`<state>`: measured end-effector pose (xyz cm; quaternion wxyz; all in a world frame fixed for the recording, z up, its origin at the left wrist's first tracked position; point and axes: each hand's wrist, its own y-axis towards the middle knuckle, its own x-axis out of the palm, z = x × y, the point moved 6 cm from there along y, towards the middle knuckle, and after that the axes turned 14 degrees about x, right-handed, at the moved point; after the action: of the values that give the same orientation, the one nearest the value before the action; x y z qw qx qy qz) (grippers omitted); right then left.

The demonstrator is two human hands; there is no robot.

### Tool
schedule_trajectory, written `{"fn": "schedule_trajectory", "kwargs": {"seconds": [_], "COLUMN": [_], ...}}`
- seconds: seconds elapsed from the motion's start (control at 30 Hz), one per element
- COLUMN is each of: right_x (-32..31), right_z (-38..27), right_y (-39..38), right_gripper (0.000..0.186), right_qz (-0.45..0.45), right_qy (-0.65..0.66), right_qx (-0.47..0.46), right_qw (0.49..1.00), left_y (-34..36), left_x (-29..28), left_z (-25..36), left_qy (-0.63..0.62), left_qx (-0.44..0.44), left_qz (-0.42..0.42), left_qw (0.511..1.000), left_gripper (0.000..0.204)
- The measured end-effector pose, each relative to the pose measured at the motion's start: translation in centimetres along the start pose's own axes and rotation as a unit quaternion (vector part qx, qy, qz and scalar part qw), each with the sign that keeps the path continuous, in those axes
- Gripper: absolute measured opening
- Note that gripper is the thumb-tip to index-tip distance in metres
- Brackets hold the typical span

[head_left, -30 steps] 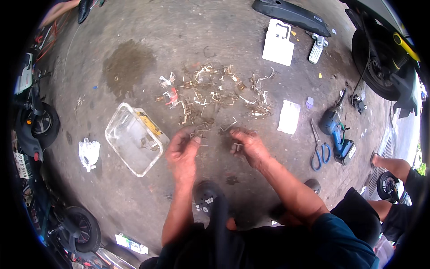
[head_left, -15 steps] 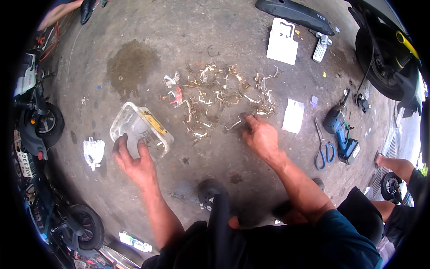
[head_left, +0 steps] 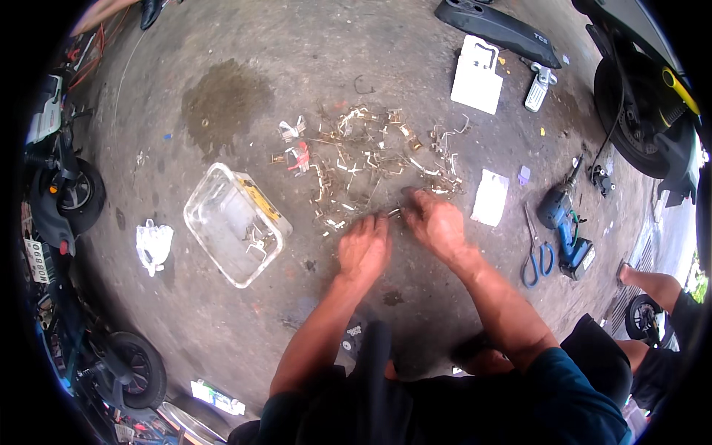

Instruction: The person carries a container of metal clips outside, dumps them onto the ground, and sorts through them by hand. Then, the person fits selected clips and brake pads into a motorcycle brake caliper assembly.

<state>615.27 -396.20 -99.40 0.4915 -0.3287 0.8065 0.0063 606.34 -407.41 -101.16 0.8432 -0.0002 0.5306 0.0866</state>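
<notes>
Head view: the left hand (head_left: 365,248) and right hand (head_left: 437,226) were side by side at centre frame, both pressed down at the lower edge of a scatter of small metal clips (head_left: 371,159) spread over the concrete floor (head_left: 222,96). The left hand's fingers were curled together on pieces at the pile's edge; whether they pinched one could not be determined. The right hand's fingers were bent over a few clips, grip likewise unclear. A clear plastic tray (head_left: 233,222) lay left of centre, holding only a few pieces. By my judgement, the sorting stood at an early stage, most clips remaining on the floor. Blue-handled scissors (head_left: 535,256) and a blue cordless drill (head_left: 565,222) lay at right.
</notes>
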Motion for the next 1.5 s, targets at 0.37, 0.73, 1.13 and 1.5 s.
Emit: {"fn": "schedule_trajectory", "kwargs": {"seconds": [0.37,0.73,1.13,1.5], "right_x": [-0.5,0.6,-1.3,0.1], "right_z": [-1.7,2.4,1.0,-0.9], "right_y": [3.2,2.0,0.9,0.2], "right_gripper": [0.031,0.027,0.027,0.034], "right_qz": [-0.044,-0.243,-0.315,-0.334], "right_qy": [-0.063,0.297,0.305,0.299], "right_qx": [0.098,0.195,0.198,0.081], "right_qw": [0.992,0.903,0.877,0.89], "left_y": [-2.4,-7.6,-2.4,-1.5], "left_x": [-10.7,-17.4,-9.6,-10.4], "left_z": [0.1,-9.0,-1.5,0.1], "left_qy": [-0.045,0.199,-0.181,-0.099], "left_qx": [-0.006,-0.232,-0.057,0.034], "left_qz": [0.23,0.187,0.234,0.18], "left_qw": [0.972,0.933,0.954,0.978], "left_gripper": [0.013,0.013,0.03,0.029]}}
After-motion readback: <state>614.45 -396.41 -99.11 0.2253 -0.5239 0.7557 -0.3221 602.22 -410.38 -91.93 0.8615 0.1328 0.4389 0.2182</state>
